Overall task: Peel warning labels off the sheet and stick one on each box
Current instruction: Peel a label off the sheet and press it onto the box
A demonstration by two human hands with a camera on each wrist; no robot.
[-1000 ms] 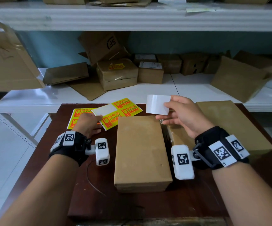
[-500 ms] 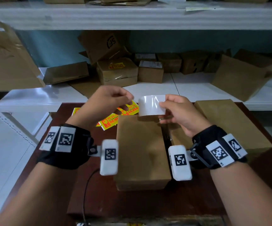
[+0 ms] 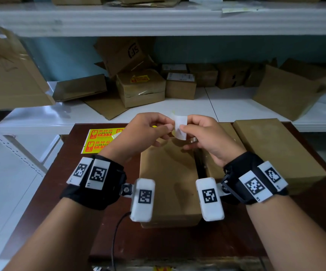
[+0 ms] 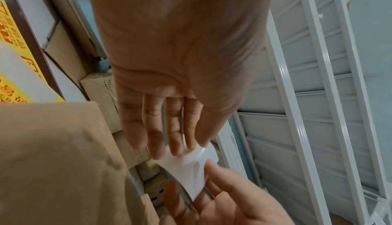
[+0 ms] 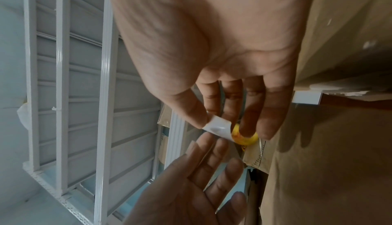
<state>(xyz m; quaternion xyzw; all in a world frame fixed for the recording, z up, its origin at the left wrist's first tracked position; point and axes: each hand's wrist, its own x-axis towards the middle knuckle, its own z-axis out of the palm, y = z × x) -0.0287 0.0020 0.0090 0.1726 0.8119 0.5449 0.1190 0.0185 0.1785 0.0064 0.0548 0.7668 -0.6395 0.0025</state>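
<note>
Pinching label (image 3: 180,127) between left hand (image 3: 146,132), right hand (image 3: 207,137).

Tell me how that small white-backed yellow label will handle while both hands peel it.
The small white-backed yellow label is probably floppy: it curls between the right hand and the left hand, both pinching it. It seems very light, held by fingertips alone. Its glossy white backing may be slippery, and exposed adhesive could fold onto itself.
</note>
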